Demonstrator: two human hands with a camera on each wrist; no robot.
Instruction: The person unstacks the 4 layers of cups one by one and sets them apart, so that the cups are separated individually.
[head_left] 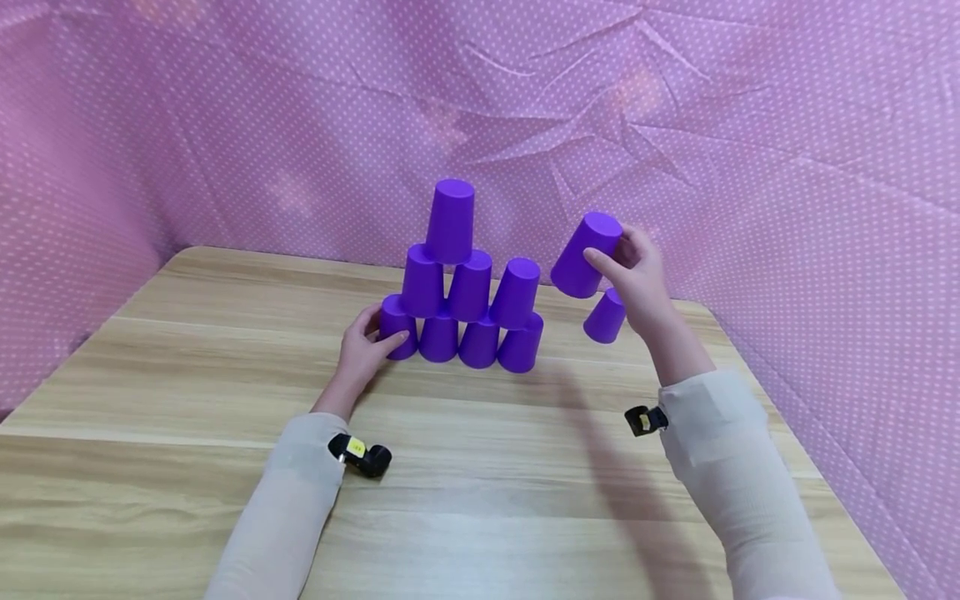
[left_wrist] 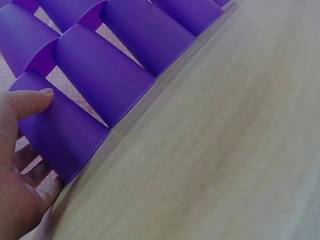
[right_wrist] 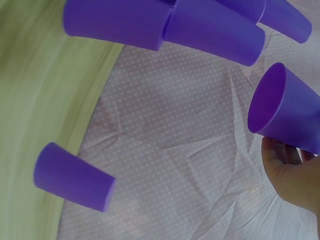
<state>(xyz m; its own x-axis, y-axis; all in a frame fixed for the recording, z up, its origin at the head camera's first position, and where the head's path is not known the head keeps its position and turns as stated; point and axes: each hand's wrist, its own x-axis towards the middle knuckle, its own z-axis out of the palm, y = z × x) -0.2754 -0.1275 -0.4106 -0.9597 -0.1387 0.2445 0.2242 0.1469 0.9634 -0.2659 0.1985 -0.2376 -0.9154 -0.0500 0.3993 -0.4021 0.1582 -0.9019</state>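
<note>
Upside-down purple plastic cups stand in a stepped stack: several along the bottom, three in the middle row, and one top cup [head_left: 451, 221] over the left pair. My left hand [head_left: 360, 354] holds the leftmost bottom cup [left_wrist: 70, 135], thumb across its front and fingers behind. Raised to the right of the stack, my right hand [head_left: 639, 279] grips another purple cup [head_left: 579, 265], tilted, mouth down, thumb on the near side. Its open mouth faces the stack in the right wrist view, apart from the nearest middle-row cup [right_wrist: 215, 32].
A lone upside-down purple cup [head_left: 604, 318] stands on the wooden table [head_left: 465, 467], right of the stack and below my right hand. Pink dotted cloth [head_left: 300, 125] hangs behind the table and along both sides.
</note>
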